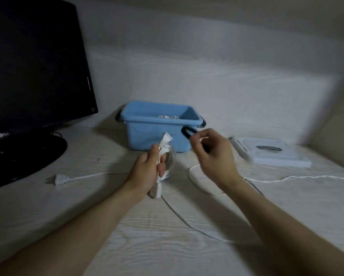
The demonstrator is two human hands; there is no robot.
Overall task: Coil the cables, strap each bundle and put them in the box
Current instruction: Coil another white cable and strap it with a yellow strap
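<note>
Presently the left hand (149, 172) has its grip clamped round one coiled white cable bundle (166, 162), held upright above the counter (167, 246); one plug end (165, 139) sticks up above the fingers and one connector end (155, 191) hangs below the palm. The right hand (211, 156) is raised just right of the bundle, its grip pinched on one black strap (188, 133), whose looped end projects to the left in front of the box.

One blue plastic box (159, 128) stands directly behind both hands, open-topped, with dark handles at its sides; white cable (168, 117) is partly visible inside, count not determinable. One loose white cable (207, 230) lies uncoiled across the counter, running beneath both forearms, with one two-pin plug (60, 179) resting to the left of the left hand.

One white flat lid (270, 152) lies right of the box. One black monitor (33, 76) stands at far left; its logo is blurred and cannot be read with certainty.
</note>
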